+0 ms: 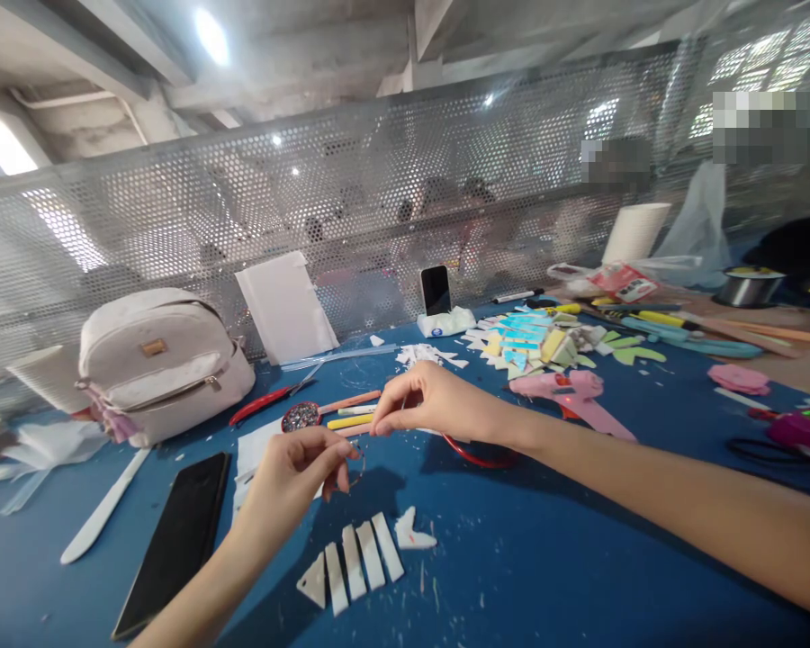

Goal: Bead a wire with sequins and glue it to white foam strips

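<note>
Head view: white strips (357, 558) lie in a row on the blue table (580, 558), just below the left hand (297, 468), whose thumb and fingers are pinched shut on a thin wire (357, 466) held in the air above the tabletop. The right hand (432, 403) pinches its other end, fingertips pressed together. Likely risks: the fine wire slipping from either pinch and dropping among the strips, or kinking if pulled unevenly

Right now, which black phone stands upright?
The small black phone in the white stand by the perforated metal wall; the larger black phone lies flat.
</note>
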`<action>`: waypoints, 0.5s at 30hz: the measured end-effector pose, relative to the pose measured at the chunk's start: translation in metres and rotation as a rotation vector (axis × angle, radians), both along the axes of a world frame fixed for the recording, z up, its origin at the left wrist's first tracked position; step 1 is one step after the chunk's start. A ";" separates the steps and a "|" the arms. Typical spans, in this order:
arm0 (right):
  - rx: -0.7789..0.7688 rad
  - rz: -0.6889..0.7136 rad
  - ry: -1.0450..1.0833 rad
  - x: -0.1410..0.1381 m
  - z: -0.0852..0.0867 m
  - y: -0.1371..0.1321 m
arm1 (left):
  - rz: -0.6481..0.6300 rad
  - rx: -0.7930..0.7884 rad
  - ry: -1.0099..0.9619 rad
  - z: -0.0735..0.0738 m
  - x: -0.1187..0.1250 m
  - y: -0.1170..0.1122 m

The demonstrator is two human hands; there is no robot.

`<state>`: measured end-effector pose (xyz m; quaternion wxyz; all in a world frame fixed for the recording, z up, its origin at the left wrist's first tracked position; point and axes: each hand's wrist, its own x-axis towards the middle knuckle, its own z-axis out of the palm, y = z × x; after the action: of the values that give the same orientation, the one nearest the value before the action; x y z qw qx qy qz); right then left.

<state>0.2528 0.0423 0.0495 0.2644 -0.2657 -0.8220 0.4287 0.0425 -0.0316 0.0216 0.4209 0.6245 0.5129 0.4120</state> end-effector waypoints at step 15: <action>-0.295 0.131 0.291 0.013 0.028 -0.001 | 0.008 0.003 -0.027 -0.003 -0.002 0.003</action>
<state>0.2659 0.0417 0.0774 0.3101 -0.1831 -0.7190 0.5944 0.0407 -0.0284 0.0189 0.4249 0.6175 0.5091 0.4230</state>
